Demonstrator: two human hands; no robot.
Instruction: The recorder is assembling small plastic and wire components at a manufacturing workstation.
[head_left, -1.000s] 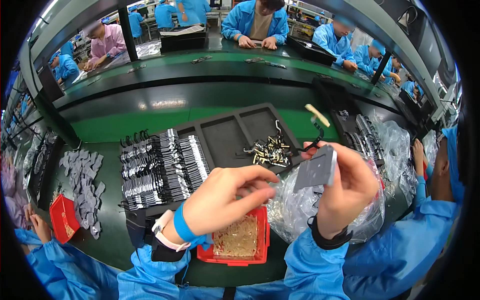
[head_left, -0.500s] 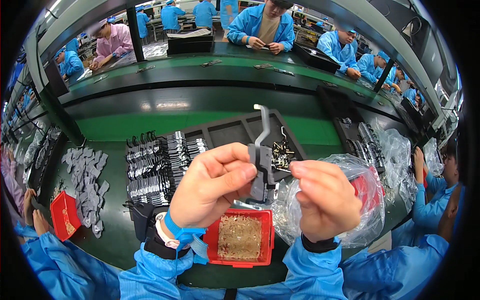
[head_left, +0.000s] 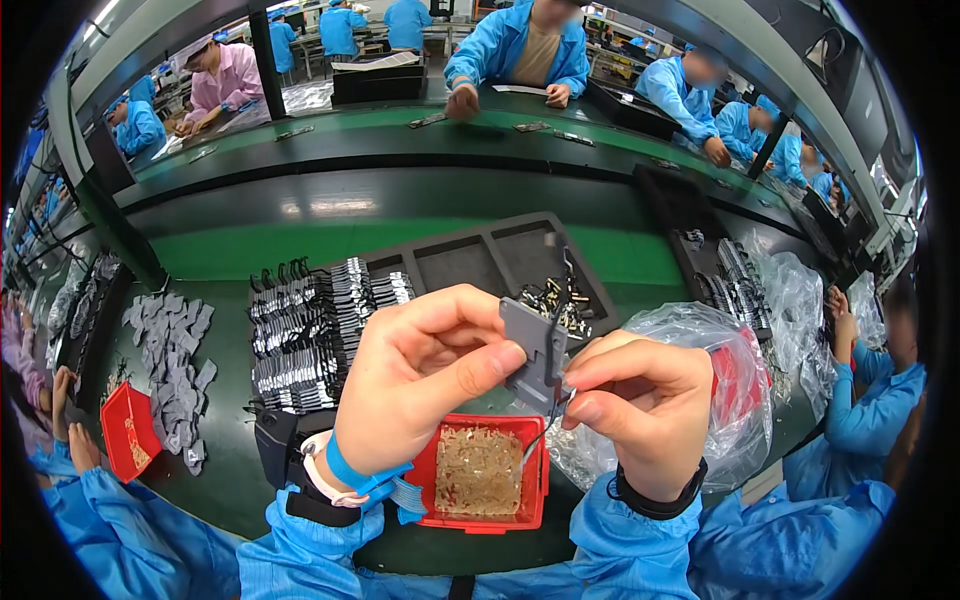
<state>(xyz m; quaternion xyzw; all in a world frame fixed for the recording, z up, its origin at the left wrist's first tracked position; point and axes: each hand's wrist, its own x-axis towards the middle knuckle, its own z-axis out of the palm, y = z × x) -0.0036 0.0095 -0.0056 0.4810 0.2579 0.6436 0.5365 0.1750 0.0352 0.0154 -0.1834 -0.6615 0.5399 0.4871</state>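
Between the thumb and fingers of my left hand [head_left: 415,375] is a thin grey plate [head_left: 532,335] with a notched edge. A dark flat flex cable [head_left: 566,275] runs along its right side and sticks up beyond it, and another thin strip hangs below. My right hand [head_left: 645,405] pinches the plate's lower right edge by the cable, where a small shiny bit shows at the fingertips. What exactly those fingertips grip is partly hidden. Both hands hold the piece above a red bin [head_left: 545,470] with a crumbly tan layer inside.
A black compartment tray [head_left: 455,268] holds rows of similar cable parts and small gold-black pieces. Grey pieces [head_left: 170,350] lie heaped at left, beside a red container [head_left: 130,430]. A clear plastic bag [head_left: 690,450] sits at right. Across the conveyor [head_left: 350,215], several people work.
The plate has turned, showing its broad grey face, and its cable has swung to the right. My right hand has closed in on its edge. A person opposite has reached toward the belt.
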